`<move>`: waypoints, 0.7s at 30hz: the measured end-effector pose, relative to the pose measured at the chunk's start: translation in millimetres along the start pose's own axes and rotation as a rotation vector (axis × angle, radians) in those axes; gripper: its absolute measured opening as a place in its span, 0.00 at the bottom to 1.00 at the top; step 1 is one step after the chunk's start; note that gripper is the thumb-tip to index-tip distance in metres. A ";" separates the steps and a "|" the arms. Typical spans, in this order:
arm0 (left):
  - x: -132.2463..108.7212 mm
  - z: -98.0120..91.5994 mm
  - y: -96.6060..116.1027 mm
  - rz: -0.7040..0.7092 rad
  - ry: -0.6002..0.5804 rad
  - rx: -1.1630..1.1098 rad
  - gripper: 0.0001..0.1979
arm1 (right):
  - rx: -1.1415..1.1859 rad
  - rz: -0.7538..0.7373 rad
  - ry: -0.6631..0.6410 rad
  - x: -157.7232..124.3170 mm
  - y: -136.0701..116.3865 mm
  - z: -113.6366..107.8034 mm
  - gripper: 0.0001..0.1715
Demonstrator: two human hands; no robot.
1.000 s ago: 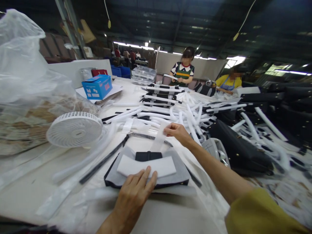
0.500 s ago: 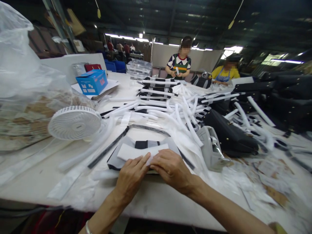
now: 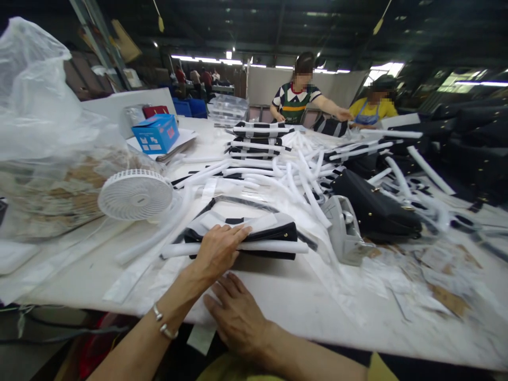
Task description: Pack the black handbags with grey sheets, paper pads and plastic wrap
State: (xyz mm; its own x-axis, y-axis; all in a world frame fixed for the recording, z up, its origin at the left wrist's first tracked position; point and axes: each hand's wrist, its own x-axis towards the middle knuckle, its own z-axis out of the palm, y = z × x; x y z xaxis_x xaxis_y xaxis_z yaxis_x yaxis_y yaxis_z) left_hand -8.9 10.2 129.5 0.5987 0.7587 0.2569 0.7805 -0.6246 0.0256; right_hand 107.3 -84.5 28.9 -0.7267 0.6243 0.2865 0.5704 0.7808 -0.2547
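Observation:
A black bag with a gold stud lies in front of me on the white table, a pale grey sheet over its top. Along its near side runs a white foam tube that sticks out past both ends. My left hand is closed over the bag's near middle, hiding part of the tube. Below it, at the table's front edge, my right hand is stretched out with its fingers extended and nothing visible in them. A small pale piece shows by the edge, left of that hand.
A white fan and a large plastic bag stand left. Behind are stacked black bags with tubes and a blue box. On the right are a tape dispenser, a black bag and paper scraps. Two people work across the table.
The white foam strip under my hands is out of sight, and the black bag's near side has come up with the tube along it. My right hand has drawn back to the table edge.

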 end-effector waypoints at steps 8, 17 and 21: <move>-2.4 4.6 -0.9 -0.006 0.013 0.012 0.34 | 0.366 0.114 0.113 -4.5 38.6 -11.2 0.14; -14.4 29.4 12.5 0.027 0.187 0.079 0.31 | 0.369 0.189 0.319 -124.7 107.6 -95.0 0.11; -34.8 59.0 40.7 0.061 0.382 0.153 0.20 | 0.242 -0.019 0.263 -132.7 69.6 -77.2 0.16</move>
State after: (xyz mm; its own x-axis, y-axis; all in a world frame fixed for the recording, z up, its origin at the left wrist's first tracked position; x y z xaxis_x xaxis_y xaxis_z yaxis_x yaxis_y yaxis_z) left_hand 12.6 -30.8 64.6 0.5568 0.5799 0.5947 0.7809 -0.6095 -0.1368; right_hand 273.0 -111.3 44.5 -0.5951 0.6187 0.5129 0.4277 0.7842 -0.4496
